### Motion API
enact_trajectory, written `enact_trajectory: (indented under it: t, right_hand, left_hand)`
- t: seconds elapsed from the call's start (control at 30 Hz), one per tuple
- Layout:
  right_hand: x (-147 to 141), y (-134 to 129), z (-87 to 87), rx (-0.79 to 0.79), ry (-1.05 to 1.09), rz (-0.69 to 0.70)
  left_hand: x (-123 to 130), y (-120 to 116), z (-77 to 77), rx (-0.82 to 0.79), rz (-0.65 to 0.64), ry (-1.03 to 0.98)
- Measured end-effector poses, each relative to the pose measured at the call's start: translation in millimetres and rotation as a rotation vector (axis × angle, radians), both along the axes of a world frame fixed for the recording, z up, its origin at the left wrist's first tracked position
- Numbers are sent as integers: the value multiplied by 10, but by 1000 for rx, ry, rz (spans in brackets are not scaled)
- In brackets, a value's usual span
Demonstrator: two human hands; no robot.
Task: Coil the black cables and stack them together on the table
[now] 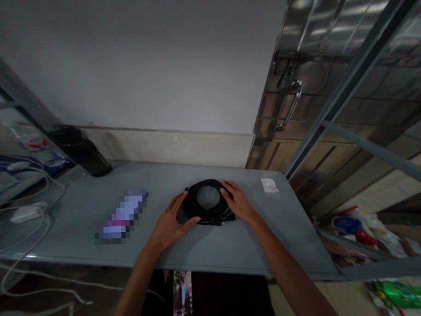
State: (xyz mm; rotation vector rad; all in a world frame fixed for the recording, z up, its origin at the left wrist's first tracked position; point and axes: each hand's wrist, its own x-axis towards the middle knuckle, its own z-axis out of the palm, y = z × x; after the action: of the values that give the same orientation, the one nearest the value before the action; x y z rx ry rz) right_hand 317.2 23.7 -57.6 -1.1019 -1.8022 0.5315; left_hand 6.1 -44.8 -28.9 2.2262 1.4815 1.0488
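Note:
A black cable (212, 214) lies wound in a round coil on the grey tabletop, with a connector end showing at its front edge. At the coil's left side, my left hand (169, 226) grips it between a thumb in front and fingers behind. My right hand (238, 201) is closed over the coil's right rim, its fingers bent around the strands. Parts of the coil under the fingers are hidden.
Left of the coil lies a phone (122, 216) with a blurred screen. A black bottle-like container (82, 151), a white adapter (28, 212) and white cables fill the left side. White crumpled paper (268, 185) sits at right. Metal posts (346, 88) flank the table (234, 249). Another phone (182, 295) rests below its edge.

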Motion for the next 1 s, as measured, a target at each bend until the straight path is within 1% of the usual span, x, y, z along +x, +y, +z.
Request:
enact_trajectory:
  t: [0.17,0.3,0.43,0.5,0.57,0.67,0.77,0.83,0.9,1.0]
  right_hand:
    - [2,44,-59,-1,-9,-18]
    - [39,93,-103,-3,-5,-51]
    - [105,140,-117,7,13,-93]
    - [125,154,-119,12,23,-110]
    - [128,158,-121,17,34,-123]
    - [113,152,-116,26,53,-139]
    - [110,140,-92,41,72,-153]
    - [127,134,-67,50,85,-165]
    - [152,130,-44,56,102,-186]
    - [183,127,-23,63,133,-226]
  left_hand:
    - [38,103,-21,5,-18,9]
    - [159,208,-13,9,-46,8]
    - [235,334,61,-17,-101,-16]
    - [205,417,120,-57,-147,-34]
    - [140,512,162,-104,-163,-82]
    - [46,639,154,-132,-123,-179]
    - [3,694,86,-75,-47,-221]
    - [-10,679,56,-6,14,-237]
    - [-26,638,60,60,48,-239]
    - [-50,570,110,125,32,-224]
